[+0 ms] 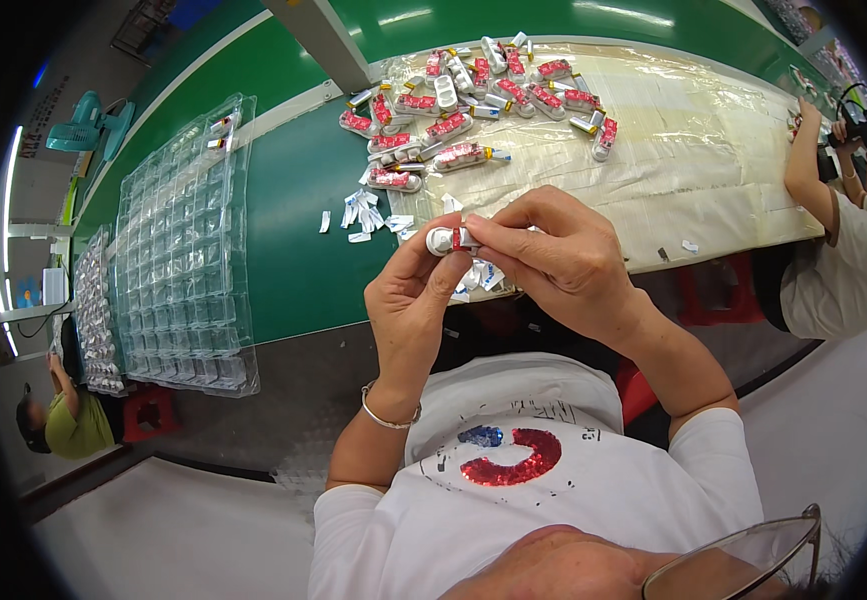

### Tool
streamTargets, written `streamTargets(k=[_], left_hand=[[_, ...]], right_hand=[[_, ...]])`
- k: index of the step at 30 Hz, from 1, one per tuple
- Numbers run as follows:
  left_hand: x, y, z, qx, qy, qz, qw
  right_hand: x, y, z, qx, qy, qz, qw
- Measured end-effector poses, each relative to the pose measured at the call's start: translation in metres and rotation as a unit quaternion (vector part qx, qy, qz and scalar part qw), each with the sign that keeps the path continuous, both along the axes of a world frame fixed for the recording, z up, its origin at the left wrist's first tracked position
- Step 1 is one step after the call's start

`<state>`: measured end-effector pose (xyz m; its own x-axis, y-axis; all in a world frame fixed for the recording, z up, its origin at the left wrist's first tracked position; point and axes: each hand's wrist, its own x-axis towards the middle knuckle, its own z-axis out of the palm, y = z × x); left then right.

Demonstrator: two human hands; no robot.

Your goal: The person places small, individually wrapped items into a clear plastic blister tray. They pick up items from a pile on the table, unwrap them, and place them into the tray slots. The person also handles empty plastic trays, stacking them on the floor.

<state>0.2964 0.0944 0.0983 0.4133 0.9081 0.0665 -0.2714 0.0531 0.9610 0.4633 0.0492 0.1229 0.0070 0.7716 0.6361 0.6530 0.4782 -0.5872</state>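
Note:
Close to the table's near edge I hold a small white rounded device with a red strip (446,241). My left hand (405,300) is closed on its near end, thumb and fingers pinching it. The thumb and fingertips of my right hand (565,258) pinch its right side, covering part of it. Beyond my hands lies a loose pile of similar white devices with red strips (448,127), mixed with small silver and gold cylinders (583,125) that look like batteries. White paper slips with blue marks (361,212) are scattered left of my hands, and more lie under them.
Clear plastic compartment trays (178,250) stand stacked on the green table (298,220) at left, beside another filled tray (100,320). Yellowish sheeting (713,150) covers the right part. A metal post (318,45) rises behind. Other people sit at far left (78,415) and right (838,270).

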Motion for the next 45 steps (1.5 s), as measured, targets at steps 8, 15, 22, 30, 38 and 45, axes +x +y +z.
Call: streamTargets(k=[8,15,22,30,38,45], left_hand=[[-0.003,0.002,0.001,-0.035,-0.002,-0.02,0.999],[0.0,0.004,0.002,-0.035,0.004,-0.013,0.999],[0.002,0.003,0.006,-0.028,0.013,-0.008,0.999],[0.011,-0.001,0.011,0.001,-0.052,-0.01,0.999],[0.006,0.0,0.0,0.086,-0.107,-0.027,0.99],[0.003,0.0,-0.002,0.166,-0.137,-0.036,0.976]], right_hand=[[0.004,0.002,-0.001,0.016,0.023,0.021,0.999],[0.003,0.003,-0.004,0.031,0.026,0.004,0.999],[0.005,0.004,0.0,0.021,0.021,0.012,0.999],[-0.005,-0.002,0.003,0.032,-0.061,-0.054,0.996],[0.0,-0.004,0.0,0.004,0.079,0.036,0.996],[0.001,-0.005,-0.009,-0.053,0.277,0.088,0.955]])
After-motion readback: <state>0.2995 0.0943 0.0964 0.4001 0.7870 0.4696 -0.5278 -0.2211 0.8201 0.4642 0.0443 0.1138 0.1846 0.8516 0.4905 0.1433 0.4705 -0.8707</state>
